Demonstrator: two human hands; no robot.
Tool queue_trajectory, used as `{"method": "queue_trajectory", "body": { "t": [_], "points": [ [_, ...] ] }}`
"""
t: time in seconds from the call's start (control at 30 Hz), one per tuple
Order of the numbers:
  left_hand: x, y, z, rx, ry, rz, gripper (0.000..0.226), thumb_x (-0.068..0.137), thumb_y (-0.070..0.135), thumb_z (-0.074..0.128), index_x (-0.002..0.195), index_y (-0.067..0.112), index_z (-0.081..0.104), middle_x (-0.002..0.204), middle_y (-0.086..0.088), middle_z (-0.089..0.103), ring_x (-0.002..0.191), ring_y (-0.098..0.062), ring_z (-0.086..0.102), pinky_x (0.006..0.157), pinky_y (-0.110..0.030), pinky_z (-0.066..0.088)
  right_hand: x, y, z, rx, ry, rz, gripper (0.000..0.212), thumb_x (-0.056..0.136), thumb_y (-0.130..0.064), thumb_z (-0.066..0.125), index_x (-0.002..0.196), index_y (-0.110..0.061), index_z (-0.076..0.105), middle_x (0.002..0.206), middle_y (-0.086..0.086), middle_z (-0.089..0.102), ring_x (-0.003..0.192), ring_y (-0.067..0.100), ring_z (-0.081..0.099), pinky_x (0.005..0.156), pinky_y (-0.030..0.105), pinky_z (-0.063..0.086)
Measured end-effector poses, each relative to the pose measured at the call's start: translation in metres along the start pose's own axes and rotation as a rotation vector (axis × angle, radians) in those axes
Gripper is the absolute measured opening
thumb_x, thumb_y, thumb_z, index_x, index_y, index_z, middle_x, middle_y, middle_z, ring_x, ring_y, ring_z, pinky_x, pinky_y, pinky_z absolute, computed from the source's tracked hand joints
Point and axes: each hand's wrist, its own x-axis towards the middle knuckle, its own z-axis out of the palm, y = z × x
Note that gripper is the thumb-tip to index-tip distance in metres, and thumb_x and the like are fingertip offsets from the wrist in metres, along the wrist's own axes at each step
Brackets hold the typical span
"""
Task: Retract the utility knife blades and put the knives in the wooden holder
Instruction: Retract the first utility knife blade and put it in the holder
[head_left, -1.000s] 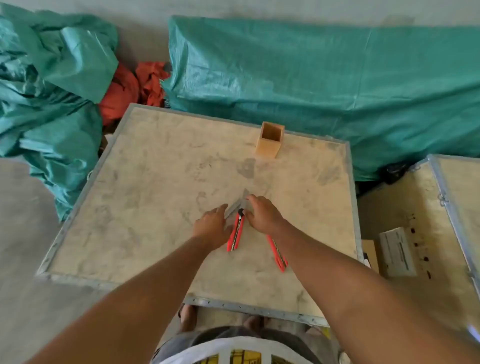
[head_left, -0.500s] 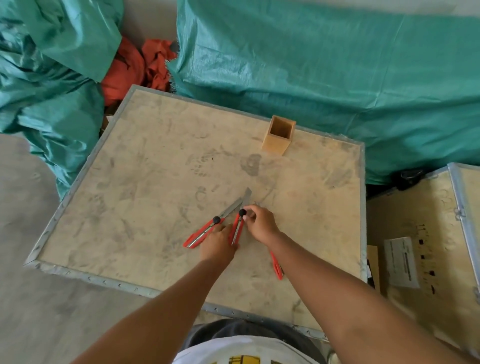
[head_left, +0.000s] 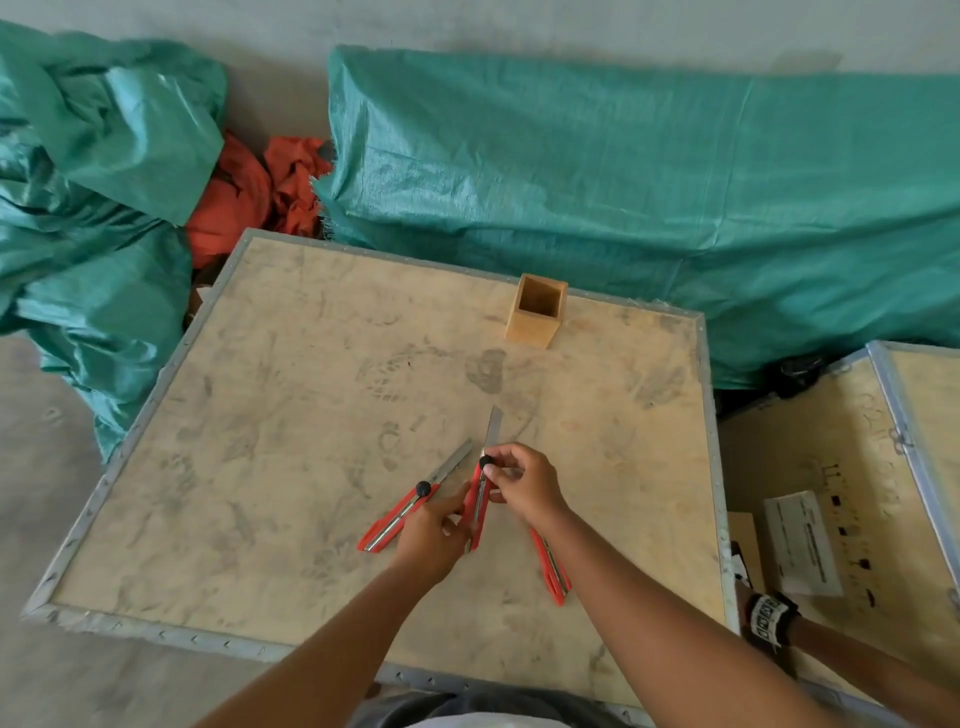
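Note:
Three red utility knives are on the wooden crate top (head_left: 291, 467). The middle knife (head_left: 480, 499) has its blade out, pointing away from me. My left hand (head_left: 434, 535) grips its red body while my right hand (head_left: 522, 483) pinches its black knob. A second knife (head_left: 410, 512) lies to the left with its blade extended. The third knife (head_left: 551, 569) lies to the right, partly hidden under my right forearm. The square wooden holder (head_left: 536, 312) stands upright and empty near the far edge.
Green tarps (head_left: 649, 197) cover things behind and left of the crate, with red cloth (head_left: 260, 192) between them. Another crate (head_left: 852, 467) with a paper label sits to the right. Someone else's arm with a black wrist strap (head_left: 769, 618) reaches in at lower right.
Both hands have closed on the middle knife: the left now holds its body, the right pinches the knob. The camera view shifted slightly. A second person's arm appeared at lower right.

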Motion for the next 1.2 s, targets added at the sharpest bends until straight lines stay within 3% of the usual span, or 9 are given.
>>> {"method": "queue_trajectory", "body": {
  "t": [0.13,0.27,0.37,0.47,0.57,0.7,0.9,1.07,1.2],
  "points": [
    [0.01,0.014,-0.023,-0.184,-0.059,0.015,0.07,0.088,-0.012,0.049,0.12,0.048,0.063,0.069,0.003,0.061,0.062,-0.016,0.053,0.062,-0.032,0.048,0.003,-0.037,-0.014,0.037,-0.02,-0.071,0.019,0.091,-0.007,0.07,0.109,-0.012,0.073,0.107,0.007,0.072,0.086,0.019,0.076,0.068,0.032,0.065],
    [0.01,0.046,-0.054,-0.205,-0.058,0.078,0.067,0.088,-0.012,0.047,0.131,0.038,0.06,0.099,-0.018,0.068,0.07,-0.022,0.06,0.066,-0.04,0.061,0.001,-0.086,-0.029,0.068,-0.016,-0.171,0.021,0.09,-0.007,0.072,0.111,-0.013,0.073,0.107,0.005,0.073,0.084,0.018,0.077,0.068,0.033,0.065],
    [0.006,0.067,-0.073,-0.174,0.017,0.163,0.068,0.086,-0.015,0.044,0.134,0.031,0.059,0.093,-0.017,0.07,0.067,-0.021,0.064,0.067,-0.045,0.064,-0.006,-0.119,-0.035,0.051,-0.004,-0.262,0.025,0.09,-0.007,0.072,0.114,-0.012,0.074,0.109,0.003,0.073,0.081,0.012,0.076,0.063,0.024,0.062],
    [0.006,0.078,-0.091,-0.146,0.068,0.211,0.067,0.087,-0.016,0.046,0.133,0.031,0.059,0.092,-0.012,0.071,0.073,-0.031,0.068,0.07,-0.051,0.063,-0.013,-0.14,-0.036,0.04,-0.041,-0.333,0.024,0.087,-0.005,0.075,0.111,-0.01,0.075,0.112,0.008,0.074,0.086,0.018,0.077,0.07,0.031,0.065],
    [0.0,0.093,-0.106,-0.198,0.084,0.27,0.057,0.09,-0.015,0.052,0.132,0.023,0.061,0.103,-0.018,0.07,0.073,-0.028,0.065,0.07,-0.049,0.064,-0.022,-0.147,-0.033,-0.047,-0.071,-0.37,0.026,0.088,-0.007,0.074,0.114,-0.012,0.076,0.115,0.007,0.074,0.092,0.018,0.076,0.071,0.033,0.065],
    [-0.006,0.107,-0.121,-0.231,0.116,0.307,0.048,0.091,-0.009,0.058,0.131,0.018,0.062,0.107,-0.007,0.072,0.08,-0.031,0.071,0.07,-0.048,0.064,-0.034,-0.148,-0.029,-0.062,-0.079,-0.393,0.028,0.09,-0.007,0.072,0.117,-0.014,0.075,0.115,0.008,0.075,0.097,0.018,0.074,0.069,0.035,0.066],
    [-0.014,0.112,-0.129,-0.264,0.018,0.295,0.048,0.09,-0.008,0.061,0.131,0.016,0.061,0.108,-0.008,0.074,0.083,-0.024,0.073,0.072,-0.043,0.065,-0.049,-0.154,-0.034,-0.189,-0.073,-0.459,0.024,0.087,-0.009,0.075,0.11,-0.015,0.078,0.112,0.003,0.075,0.092,0.018,0.072,0.069,0.031,0.062],
    [-0.016,0.115,-0.132,-0.281,-0.009,0.284,0.05,0.091,-0.009,0.06,0.133,0.017,0.06,0.114,-0.003,0.073,0.089,-0.026,0.075,0.077,-0.048,0.063,-0.059,-0.155,-0.036,-0.312,-0.094,-0.492,0.024,0.083,-0.013,0.08,0.107,-0.019,0.079,0.114,-0.002,0.071,0.104,0.014,0.065,0.091,0.027,0.052],
    [-0.02,0.118,-0.133,-0.322,-0.035,0.274,0.051,0.091,-0.009,0.06,0.134,0.017,0.058,0.112,0.004,0.072,0.09,-0.024,0.075,0.079,-0.046,0.063,-0.063,-0.158,-0.037,-0.377,-0.09,-0.542,0.03,0.088,-0.017,0.075,0.117,-0.025,0.075,0.12,-0.005,0.067,0.096,0.004,0.057,0.075,0.017,0.044]
  ]
}}
